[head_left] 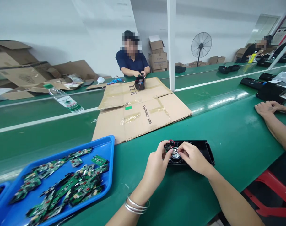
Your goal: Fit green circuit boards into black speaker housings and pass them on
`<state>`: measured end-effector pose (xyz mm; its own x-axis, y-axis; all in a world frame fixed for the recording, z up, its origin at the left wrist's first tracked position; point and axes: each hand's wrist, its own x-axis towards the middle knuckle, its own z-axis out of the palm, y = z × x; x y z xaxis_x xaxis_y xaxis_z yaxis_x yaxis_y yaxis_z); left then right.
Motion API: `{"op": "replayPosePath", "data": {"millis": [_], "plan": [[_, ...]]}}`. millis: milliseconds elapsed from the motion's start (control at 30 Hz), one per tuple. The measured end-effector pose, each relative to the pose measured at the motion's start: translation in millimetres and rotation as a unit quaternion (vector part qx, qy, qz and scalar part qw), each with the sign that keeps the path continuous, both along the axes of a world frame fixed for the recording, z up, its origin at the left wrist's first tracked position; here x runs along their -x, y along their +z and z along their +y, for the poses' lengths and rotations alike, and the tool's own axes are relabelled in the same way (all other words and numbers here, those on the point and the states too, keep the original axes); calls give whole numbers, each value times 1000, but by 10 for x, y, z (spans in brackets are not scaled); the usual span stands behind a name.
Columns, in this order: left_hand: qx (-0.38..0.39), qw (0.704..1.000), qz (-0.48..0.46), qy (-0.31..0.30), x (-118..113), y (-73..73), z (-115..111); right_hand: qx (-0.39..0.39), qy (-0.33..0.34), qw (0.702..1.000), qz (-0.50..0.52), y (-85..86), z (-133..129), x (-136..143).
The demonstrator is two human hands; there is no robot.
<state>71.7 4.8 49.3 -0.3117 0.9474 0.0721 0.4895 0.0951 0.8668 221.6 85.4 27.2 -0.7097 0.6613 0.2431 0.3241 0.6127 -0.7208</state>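
Observation:
A black plastic housing (204, 150) lies on the green bench in front of me, with a round silver-centred speaker (175, 158) in its left part. My left hand (159, 158) is closed over the housing's left end, pinching a small circuit board (167, 147). A red wire (172, 143) loops up beside that board. Over the speaker, my right hand (192, 155) has its thumb and fingertips pressed together. Whatever sits between them is too small to make out. Both hands' fingertips nearly meet above the speaker.
A blue tray (112, 166) of several circuit boards stands at left. Flattened cardboard (143, 116) covers the bench's middle, with a water bottle (65, 99) left of it. A co-worker (132, 62) across handles a black housing. Another person's hands (267, 108) rest at right, near a red stool (272, 191).

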Motion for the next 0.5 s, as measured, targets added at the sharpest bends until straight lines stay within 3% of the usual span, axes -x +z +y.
{"op": "replayPosePath", "data": {"millis": [367, 433, 500], "plan": [[2, 1000, 6, -25, -65, -56, 2, -215, 41, 970, -104, -83, -42, 14], [8, 999, -5, -53, -62, -57, 7, -190, 35, 975, -112, -83, -52, 16], [17, 997, -24, -78, -41, -42, 16, -116, 10, 988, -97, -76, -48, 15]]}}
